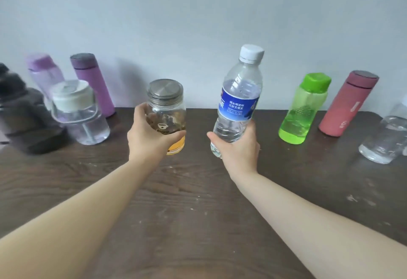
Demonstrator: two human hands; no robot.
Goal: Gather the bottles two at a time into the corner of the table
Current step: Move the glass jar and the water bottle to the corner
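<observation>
Two clenched grips: left hand (152, 134) around glass jar (166, 111), right hand (239, 146) around water bottle (239, 100).

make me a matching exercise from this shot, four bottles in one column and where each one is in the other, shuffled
Column 1
1. glass jar with metal lid
2. water bottle with blue label
3. green bottle
4. red flask

Column 2
A. standing on the table, second from the right end of the row
B. held in the right hand
C. standing on the table just left of the red flask
D. held in the left hand

Pairs: 1-D, 2-B, 3-C, 4-A
</observation>
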